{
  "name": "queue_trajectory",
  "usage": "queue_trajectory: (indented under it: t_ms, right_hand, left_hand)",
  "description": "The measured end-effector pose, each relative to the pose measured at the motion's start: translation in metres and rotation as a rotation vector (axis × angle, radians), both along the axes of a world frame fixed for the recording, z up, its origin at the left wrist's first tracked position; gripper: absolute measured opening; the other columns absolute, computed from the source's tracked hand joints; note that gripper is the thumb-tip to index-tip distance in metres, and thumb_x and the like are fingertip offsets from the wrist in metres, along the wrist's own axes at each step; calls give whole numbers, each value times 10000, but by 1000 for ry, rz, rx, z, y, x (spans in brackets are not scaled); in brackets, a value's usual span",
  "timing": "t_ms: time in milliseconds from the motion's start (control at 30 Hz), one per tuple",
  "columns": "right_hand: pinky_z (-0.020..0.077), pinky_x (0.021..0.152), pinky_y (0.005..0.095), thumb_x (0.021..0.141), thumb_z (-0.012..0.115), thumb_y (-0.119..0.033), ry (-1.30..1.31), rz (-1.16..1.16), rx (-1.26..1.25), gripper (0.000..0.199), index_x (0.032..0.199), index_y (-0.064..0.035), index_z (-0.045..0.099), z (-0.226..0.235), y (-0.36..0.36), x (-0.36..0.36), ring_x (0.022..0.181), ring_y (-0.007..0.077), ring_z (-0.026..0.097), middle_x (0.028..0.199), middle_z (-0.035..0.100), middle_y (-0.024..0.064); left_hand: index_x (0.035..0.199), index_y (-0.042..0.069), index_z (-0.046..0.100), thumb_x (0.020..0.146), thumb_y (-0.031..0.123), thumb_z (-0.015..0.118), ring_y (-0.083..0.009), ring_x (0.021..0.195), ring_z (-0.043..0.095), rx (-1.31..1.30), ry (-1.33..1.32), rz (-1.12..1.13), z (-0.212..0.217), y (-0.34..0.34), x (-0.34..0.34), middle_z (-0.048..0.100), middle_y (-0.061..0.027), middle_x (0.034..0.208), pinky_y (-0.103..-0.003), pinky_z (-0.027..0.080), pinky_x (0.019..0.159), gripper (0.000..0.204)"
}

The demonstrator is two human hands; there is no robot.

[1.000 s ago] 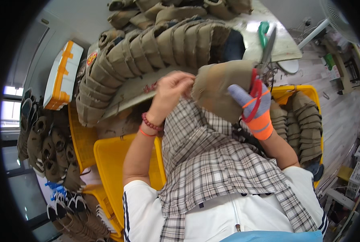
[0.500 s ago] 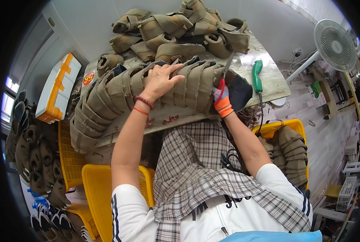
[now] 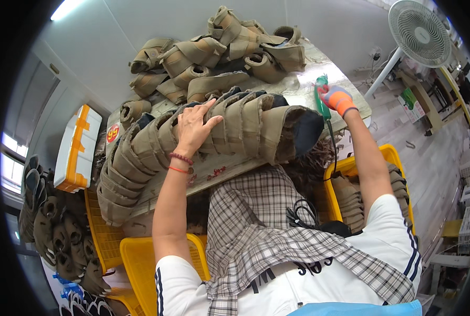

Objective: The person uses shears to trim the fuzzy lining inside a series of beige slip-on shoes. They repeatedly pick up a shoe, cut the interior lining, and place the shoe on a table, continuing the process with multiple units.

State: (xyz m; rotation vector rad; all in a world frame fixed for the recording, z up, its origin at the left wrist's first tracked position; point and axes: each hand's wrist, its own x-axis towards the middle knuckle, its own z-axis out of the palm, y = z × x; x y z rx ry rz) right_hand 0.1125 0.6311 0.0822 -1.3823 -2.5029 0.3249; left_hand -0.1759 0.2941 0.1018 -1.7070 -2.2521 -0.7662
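A long curved row of nested khaki boot uppers [image 3: 221, 126] lies along the table's near side, its dark-lined open end [image 3: 306, 131] toward the right. My left hand [image 3: 194, 126], bare with red bracelets at the wrist, rests on top of the row, fingers spread. At the table's right side my right hand [image 3: 336, 98], in a grey glove with an orange cuff, has its fingers curled at a green corded hand tool [image 3: 323, 108]. Something red shows at those fingertips; I cannot tell whether it is scissors or glove.
More khaki uppers [image 3: 208, 55] are heaped at the table's back. Yellow baskets stand below, one on the right [image 3: 329, 205] holding uppers, another on the left [image 3: 140, 258]. A white and orange box [image 3: 77, 147] is at left; a fan [image 3: 419, 34] stands far right. The tool's black cord [image 3: 334, 145] hangs down.
My right hand has left the row's right end, where it held red-handled scissors, and reached right to the green tool. My left hand stays on the row. The view has shifted slightly.
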Motion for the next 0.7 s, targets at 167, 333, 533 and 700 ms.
queue_trajectory:
  t_ms: [167,333,533,700]
  right_hand:
    - [512,764,349,733,630,-141,-285,313,80,312,1027,-40,617,-22,30,-71,958,307,623,1014,641,185]
    - [506,797,302,667,685,-179,-3,473,-196,451,1080,-19,594,-82,75,-83,960,206,624,1021,652,128]
    - [463,815,364,839,597,-290,519,348,-18,333,1033,-21,623,-86,84,-67,949,345,601,985,638,205]
    - [341,430,245,888,546,-453,1081,38,-317,483,582,-80,558,-47,-65,9,432,80,415,474,481,14]
  left_hand:
    - [1230,163,560,803,448,602,-238,1069,500,36,5,-7,2,-10,2,597,-40,1132,-382,354,918,515]
    - [1120,63,613,796,144,657,-295,1166,468,345,-90,95,21,-75,29,534,-137,1231,-375,364,979,336]
    - [1076,-38,581,869,140,557,-208,940,539,1063,-445,952,-71,-283,-31,583,-101,1017,-331,417,874,275]
    - [1243,-130,412,892,344,583,-285,1150,459,1229,-1079,1005,-119,-416,-72,465,-201,1280,-405,347,1002,614]
